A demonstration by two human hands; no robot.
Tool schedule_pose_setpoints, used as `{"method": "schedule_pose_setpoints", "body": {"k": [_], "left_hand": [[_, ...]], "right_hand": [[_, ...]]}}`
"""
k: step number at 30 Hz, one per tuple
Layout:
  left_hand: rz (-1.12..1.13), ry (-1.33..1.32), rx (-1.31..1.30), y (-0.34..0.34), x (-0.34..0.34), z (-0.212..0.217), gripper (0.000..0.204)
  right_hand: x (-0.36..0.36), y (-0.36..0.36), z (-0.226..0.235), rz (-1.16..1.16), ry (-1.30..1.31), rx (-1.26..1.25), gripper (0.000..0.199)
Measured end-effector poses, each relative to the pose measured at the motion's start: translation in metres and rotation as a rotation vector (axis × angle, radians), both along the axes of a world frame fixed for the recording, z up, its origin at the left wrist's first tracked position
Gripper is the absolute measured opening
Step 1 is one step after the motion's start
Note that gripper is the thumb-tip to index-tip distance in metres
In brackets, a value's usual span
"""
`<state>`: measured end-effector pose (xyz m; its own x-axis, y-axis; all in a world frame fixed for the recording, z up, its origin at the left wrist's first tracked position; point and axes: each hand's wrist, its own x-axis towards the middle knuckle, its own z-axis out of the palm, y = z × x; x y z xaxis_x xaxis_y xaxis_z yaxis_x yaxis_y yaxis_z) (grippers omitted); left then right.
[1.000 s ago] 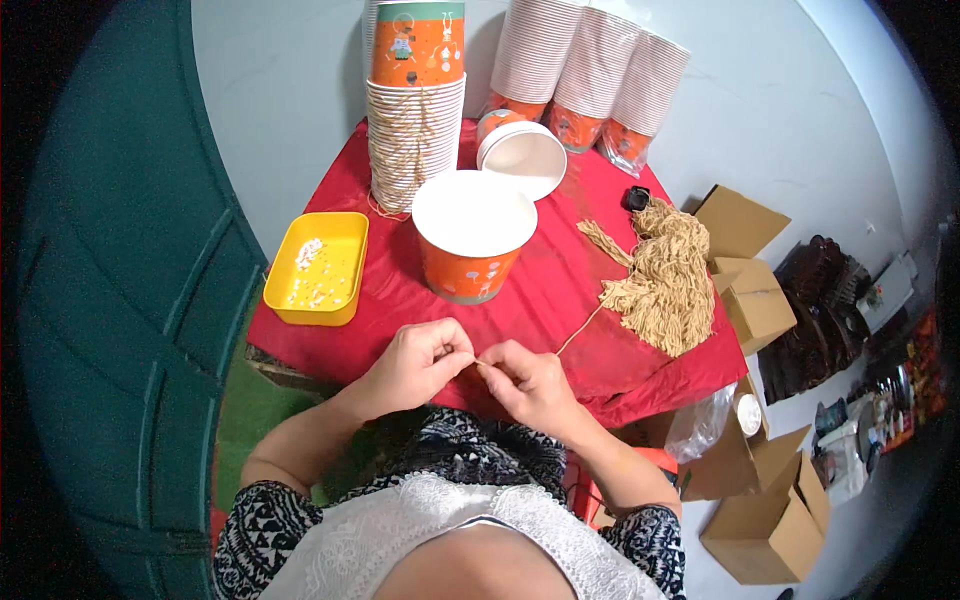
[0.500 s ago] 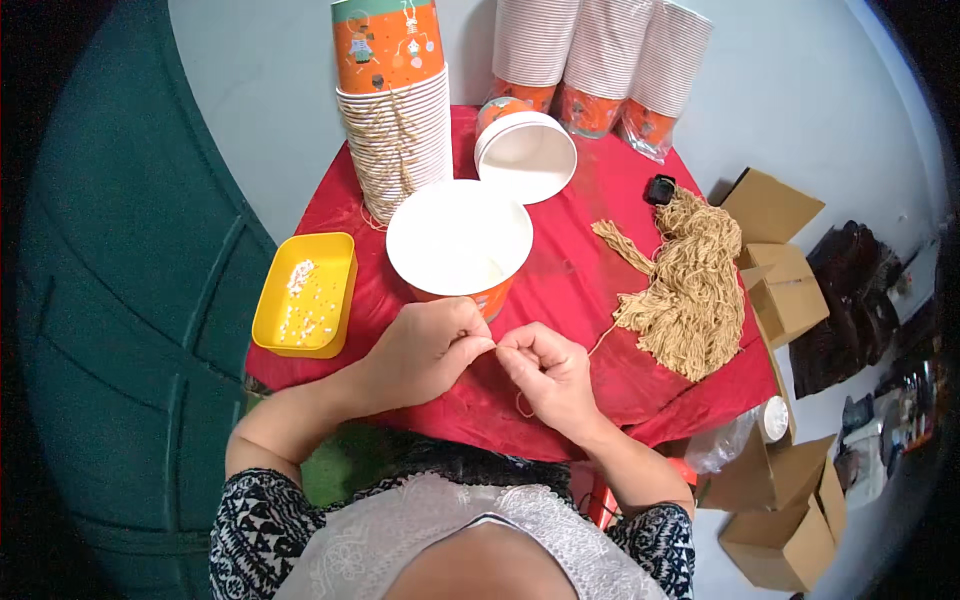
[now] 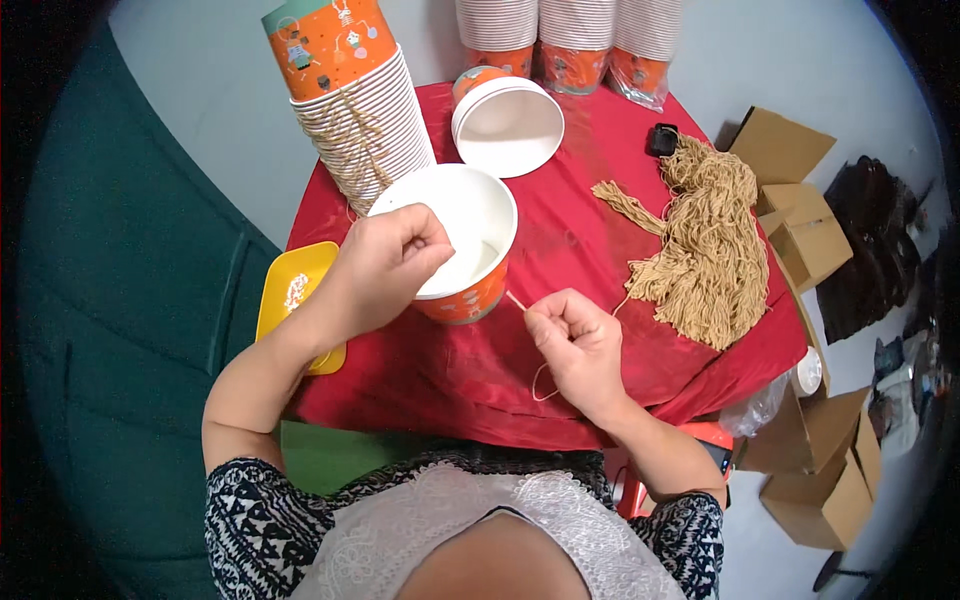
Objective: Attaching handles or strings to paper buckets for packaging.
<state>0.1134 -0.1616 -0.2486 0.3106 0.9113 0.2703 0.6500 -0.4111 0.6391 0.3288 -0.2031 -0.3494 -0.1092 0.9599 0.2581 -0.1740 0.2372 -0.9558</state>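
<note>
In front of me an orange paper bucket (image 3: 466, 303) with a white inside stands upright on the red cloth. My left hand (image 3: 385, 268) is over its near left rim, fingers pinched together; whatever they may hold is hidden. Right of the bucket, my right hand (image 3: 577, 345) pinches a thin tan string (image 3: 541, 388). The string's short end sticks out past the fingertips toward the bucket, and a loop hangs below the hand. More of it runs toward a large bundle of tan strings (image 3: 712, 245) at the right. A yellow tray (image 3: 283, 270) holding small white bits sits partly behind my left forearm.
A tall stack of paper buckets (image 3: 385, 120), with strings along its side, leans at the back left. Another bucket (image 3: 512, 127) lies on its side behind. Wrapped stacks (image 3: 577, 55) stand by the wall. A small black object (image 3: 662, 140) touches the bundle. Cardboard boxes (image 3: 815, 235) are at the right.
My hands have parted. The left has risen up and left over the bucket, while the right has shifted slightly right with the string, whose end now shows. The whole view has shifted somewhat.
</note>
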Motion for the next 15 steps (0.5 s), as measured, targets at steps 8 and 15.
{"method": "schedule_pose_setpoints", "body": {"k": [8,15], "left_hand": [[-0.178,-0.060,-0.309,0.038,0.003,-0.014,0.017],[-0.221,-0.031,-0.397,0.043,0.009,-0.016,0.019]], "right_hand": [[-0.001,0.020,-0.001,-0.049,-0.025,-0.052,0.011],[-0.004,0.030,0.001,-0.039,-0.071,-0.037,0.012]]}}
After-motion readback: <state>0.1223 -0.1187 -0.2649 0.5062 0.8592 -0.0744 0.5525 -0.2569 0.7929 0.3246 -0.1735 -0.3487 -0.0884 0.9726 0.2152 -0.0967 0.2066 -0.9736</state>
